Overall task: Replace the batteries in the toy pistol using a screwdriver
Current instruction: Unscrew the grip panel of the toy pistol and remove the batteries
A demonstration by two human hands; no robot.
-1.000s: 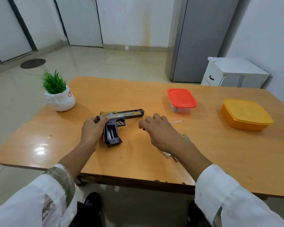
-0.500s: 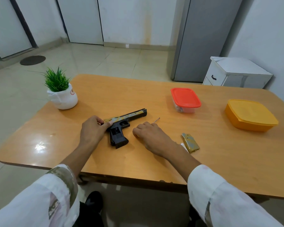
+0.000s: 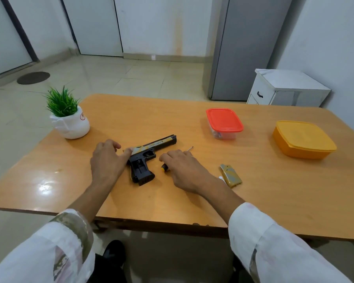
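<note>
The black and gold toy pistol (image 3: 151,154) lies flat on the wooden table (image 3: 274,201), barrel pointing right and away, with its grip compartment uncovered. My left hand (image 3: 107,162) rests on the table at the pistol's rear, fingers apart, thumb touching the gold slide. My right hand (image 3: 184,170) lies curled over the screwdriver (image 3: 164,168); its yellow and black handle end sticks out on the left, and the metal tip shows beyond my fingers. The gold battery cover (image 3: 231,175) lies loose to the right of my right wrist.
A potted green plant (image 3: 70,117) stands at the table's left. A clear box with a red lid (image 3: 224,122) and a yellow box (image 3: 302,138) sit at the back right. A white cabinet (image 3: 284,88) stands beyond the table.
The pistol went from tilted up in my left hand to lying flat. My left hand loosened to a thumb touch. My right hand shifted left and closed over the screwdriver.
</note>
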